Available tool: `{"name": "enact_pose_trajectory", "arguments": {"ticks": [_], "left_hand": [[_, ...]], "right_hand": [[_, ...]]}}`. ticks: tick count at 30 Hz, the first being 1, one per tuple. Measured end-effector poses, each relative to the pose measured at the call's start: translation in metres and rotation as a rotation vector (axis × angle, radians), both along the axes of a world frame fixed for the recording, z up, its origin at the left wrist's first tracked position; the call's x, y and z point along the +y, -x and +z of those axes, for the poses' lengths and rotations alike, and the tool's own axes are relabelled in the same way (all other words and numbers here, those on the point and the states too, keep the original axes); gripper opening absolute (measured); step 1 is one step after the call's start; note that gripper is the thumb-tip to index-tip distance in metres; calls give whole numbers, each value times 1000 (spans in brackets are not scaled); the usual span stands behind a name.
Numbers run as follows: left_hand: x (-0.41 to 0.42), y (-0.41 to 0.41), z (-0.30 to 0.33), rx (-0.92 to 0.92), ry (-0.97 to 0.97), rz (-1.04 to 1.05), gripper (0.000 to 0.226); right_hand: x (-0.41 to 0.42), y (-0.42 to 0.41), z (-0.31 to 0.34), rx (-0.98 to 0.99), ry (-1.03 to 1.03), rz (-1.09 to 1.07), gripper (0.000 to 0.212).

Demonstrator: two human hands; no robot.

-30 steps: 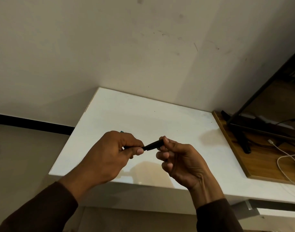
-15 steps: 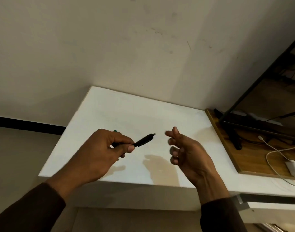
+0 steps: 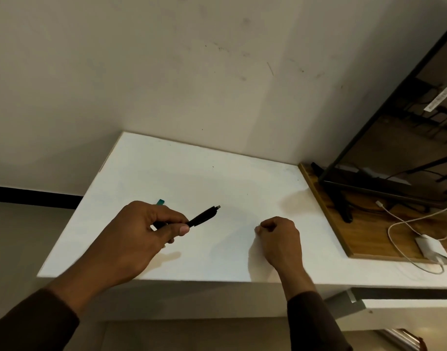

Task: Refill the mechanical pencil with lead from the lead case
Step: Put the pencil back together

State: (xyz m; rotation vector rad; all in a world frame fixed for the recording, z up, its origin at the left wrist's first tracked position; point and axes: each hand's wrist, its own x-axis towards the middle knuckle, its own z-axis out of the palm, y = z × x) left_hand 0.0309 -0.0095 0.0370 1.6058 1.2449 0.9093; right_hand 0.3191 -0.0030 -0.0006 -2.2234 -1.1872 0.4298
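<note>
Pencil (image 3: 203, 216) in left hand (image 3: 141, 234) grip

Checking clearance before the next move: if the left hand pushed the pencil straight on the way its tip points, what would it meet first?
Nothing near: past the pencil in the left hand lies bare white tabletop, probably then the wall; depth unclear.

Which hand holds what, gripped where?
Left hand grips the black pencil by its lower barrel. Right hand is pinched shut; contents cannot be told.

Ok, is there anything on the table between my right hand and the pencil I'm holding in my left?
Nothing visible. The right hand rests closed on the white table, and only bare tabletop lies between it and the black pencil held in the left hand.
</note>
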Motion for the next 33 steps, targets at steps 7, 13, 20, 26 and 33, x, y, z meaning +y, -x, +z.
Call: {"name": "enact_pose_trajectory", "arguments": {"ticks": [7, 13, 20, 26, 33], "left_hand": [[0, 0, 0, -12, 0, -2, 13], [1, 1, 0, -2, -7, -6, 10], [3, 3, 0, -12, -40, -11, 14], [3, 5, 0, -12, -51, -9, 17], [3, 4, 0, -11, -60, -6, 17]], "right_hand": [[-5, 3, 11, -81, 73, 50, 9], [-12, 38, 37, 322, -225, 145, 7], [-27, 90, 59, 827, -465, 324, 14], [-30, 89, 63, 843, -454, 340, 10], [-31, 87, 64, 781, -432, 374, 11]]}}
